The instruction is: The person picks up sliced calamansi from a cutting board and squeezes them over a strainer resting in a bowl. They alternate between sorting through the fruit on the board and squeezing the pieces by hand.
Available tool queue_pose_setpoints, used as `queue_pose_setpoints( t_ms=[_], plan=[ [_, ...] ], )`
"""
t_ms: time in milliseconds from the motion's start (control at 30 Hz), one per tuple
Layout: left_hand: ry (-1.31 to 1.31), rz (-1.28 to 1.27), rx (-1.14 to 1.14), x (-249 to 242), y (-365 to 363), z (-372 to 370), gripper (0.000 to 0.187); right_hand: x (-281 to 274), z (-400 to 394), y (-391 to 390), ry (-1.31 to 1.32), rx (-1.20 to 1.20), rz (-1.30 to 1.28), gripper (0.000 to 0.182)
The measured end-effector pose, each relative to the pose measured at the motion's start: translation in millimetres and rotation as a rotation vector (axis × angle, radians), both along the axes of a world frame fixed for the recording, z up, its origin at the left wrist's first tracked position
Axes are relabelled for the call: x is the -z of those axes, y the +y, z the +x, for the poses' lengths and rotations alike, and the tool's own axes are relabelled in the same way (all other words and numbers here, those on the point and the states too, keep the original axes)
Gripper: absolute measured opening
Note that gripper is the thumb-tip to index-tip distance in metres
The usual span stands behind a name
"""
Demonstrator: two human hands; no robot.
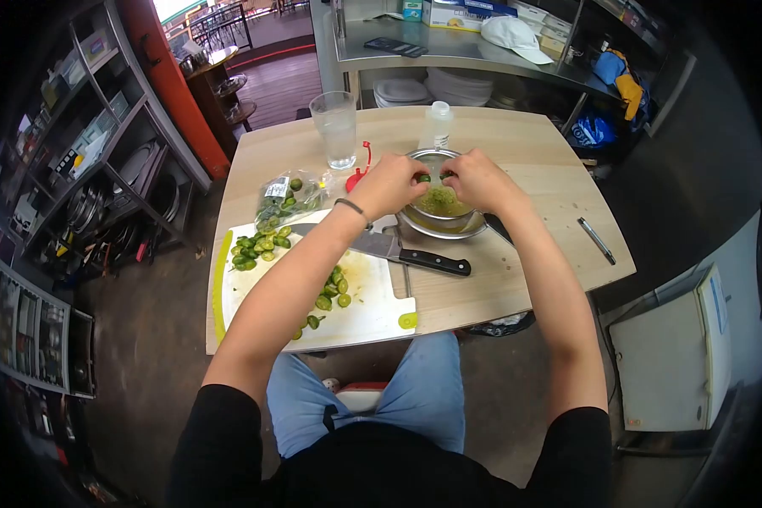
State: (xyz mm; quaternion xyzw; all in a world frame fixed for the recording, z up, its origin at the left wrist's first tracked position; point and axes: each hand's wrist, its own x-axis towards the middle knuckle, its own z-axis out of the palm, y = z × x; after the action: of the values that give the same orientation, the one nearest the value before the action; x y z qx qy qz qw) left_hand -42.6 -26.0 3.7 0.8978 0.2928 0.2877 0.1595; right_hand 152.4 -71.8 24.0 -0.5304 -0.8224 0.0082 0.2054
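In the upper centre of the frame, the left hand [387, 184] and the right hand [481, 180] each pinch one small green citrus piece [424, 178] between fingers, both above green pulp [438, 201] inside the round silver metal strainer [433, 152], equally near.

A commercial kitchen: steel shelving [135, 144], stacked plates [459, 88], dining furniture [216, 27] beyond the doorway.

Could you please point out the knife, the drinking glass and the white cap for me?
Knife [434, 262]: head view, on its black handle.
Drinking glass [336, 135]: head view, on its side wall.
White cap [510, 34]: head view, on its crown.
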Motion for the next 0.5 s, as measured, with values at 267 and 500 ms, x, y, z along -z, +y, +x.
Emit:
queue_pose_setpoints(
  t_ms=[267,500],
  plan=[
    [0.048,0.021,0.018,14.2,12.0,29.4,0.022,30.4,18.6,17.8,-0.042,0.014,0.026,0.009],
    [0.093,0.047,-0.034,20.0,22.6,40.7,0.016,27.2,15.6,16.0,-0.05,0.028,0.093,0.006]
  ],
)
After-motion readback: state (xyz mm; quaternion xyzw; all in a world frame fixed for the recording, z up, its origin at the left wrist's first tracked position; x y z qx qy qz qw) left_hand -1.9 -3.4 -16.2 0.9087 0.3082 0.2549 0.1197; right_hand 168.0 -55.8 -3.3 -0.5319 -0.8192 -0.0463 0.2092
